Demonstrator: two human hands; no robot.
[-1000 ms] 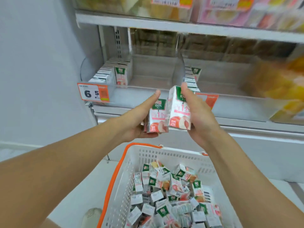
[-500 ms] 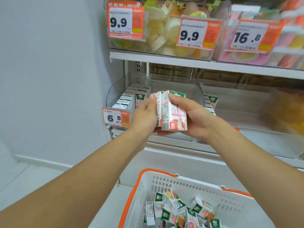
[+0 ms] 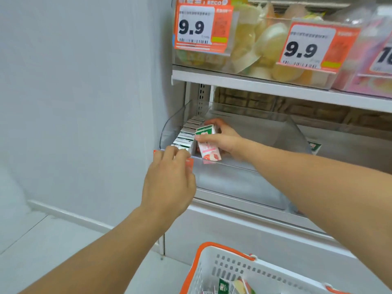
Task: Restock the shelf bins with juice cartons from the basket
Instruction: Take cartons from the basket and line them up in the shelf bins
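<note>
My right hand [image 3: 222, 140] is inside the clear shelf bin [image 3: 237, 181], shut on pink-and-white juice cartons [image 3: 209, 148] with green tops. It holds them upright, right beside a row of the same cartons [image 3: 187, 134] that runs along the bin's left wall. My left hand [image 3: 169, 181] is at the bin's front left corner. Its curled fingers lie over the front lip and the orange price tag, hiding what they touch. The white basket with an orange rim [image 3: 214, 248] stands at the bottom right, with a few loose cartons [image 3: 224, 286] visible inside.
A white shelf board [image 3: 254, 84] runs just above the bin, carrying tubs of jelly cups [image 3: 269, 45] and 9.9 price tags [image 3: 201, 28]. A neighbouring bin to the right holds another carton [image 3: 314, 146]. A plain wall [image 3: 84, 102] closes off the left side.
Both hands held the cartons together in front of the shelf. Now my right hand alone has carried them into the bin, and my left hand has let go and dropped to the bin's front edge.
</note>
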